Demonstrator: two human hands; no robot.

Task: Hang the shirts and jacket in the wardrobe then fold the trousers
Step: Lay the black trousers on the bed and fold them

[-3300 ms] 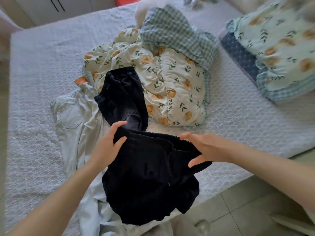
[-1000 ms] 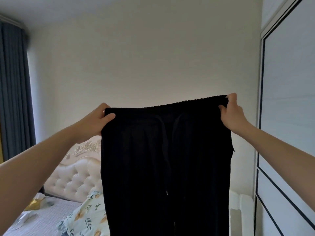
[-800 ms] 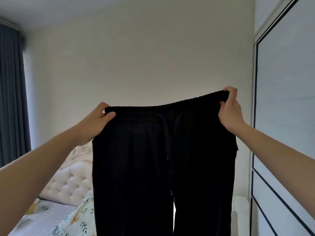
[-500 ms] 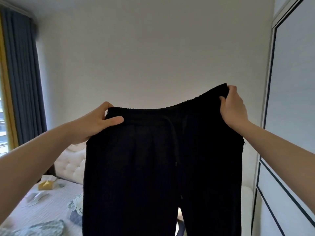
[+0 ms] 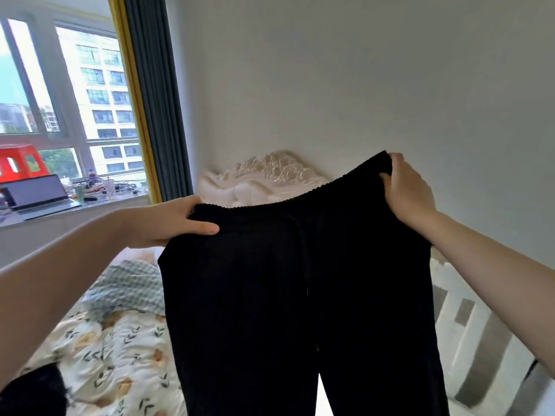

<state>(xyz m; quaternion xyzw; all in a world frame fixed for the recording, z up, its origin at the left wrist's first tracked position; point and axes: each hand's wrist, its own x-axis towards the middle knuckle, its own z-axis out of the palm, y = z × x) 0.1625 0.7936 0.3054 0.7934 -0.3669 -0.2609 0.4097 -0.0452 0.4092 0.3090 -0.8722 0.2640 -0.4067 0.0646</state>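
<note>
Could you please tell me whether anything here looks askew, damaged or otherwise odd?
The trousers hang slightly askew: the right hand grips the waistband higher than the left hand, so it slopes. No damage shows. Behind, the duvet lies rumpled.

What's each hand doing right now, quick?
Left hand: grips the black trousers at one waistband corner.
Right hand: grips the other waistband corner.

The bed (image 5: 261, 184) with a carved cream head end holds a flowery quilt (image 5: 120, 355) and a bunched checked cloth (image 5: 129, 286) touching it
</note>
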